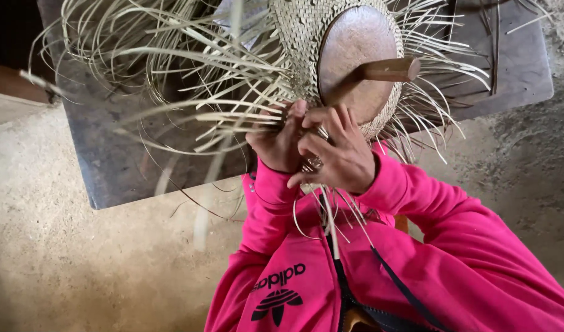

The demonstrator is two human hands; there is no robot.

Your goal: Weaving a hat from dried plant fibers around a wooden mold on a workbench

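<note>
Two hands together | left hand [280, 142], right hand [338, 154] pinch straw weave [300, 37] edge above

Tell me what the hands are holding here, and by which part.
Both the left hand and right hand pinch the loose straw strands at the near edge of the woven straw piece on a round wooden form.

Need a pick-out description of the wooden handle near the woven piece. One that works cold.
Start at the dark slab on the sandy floor, then the pale woven straw piece fringed with loose strands, just above both hands. On it sits a round brown wooden form; the handle is the short peg jutting from it, the only smooth solid rod among thin straw.
</note>
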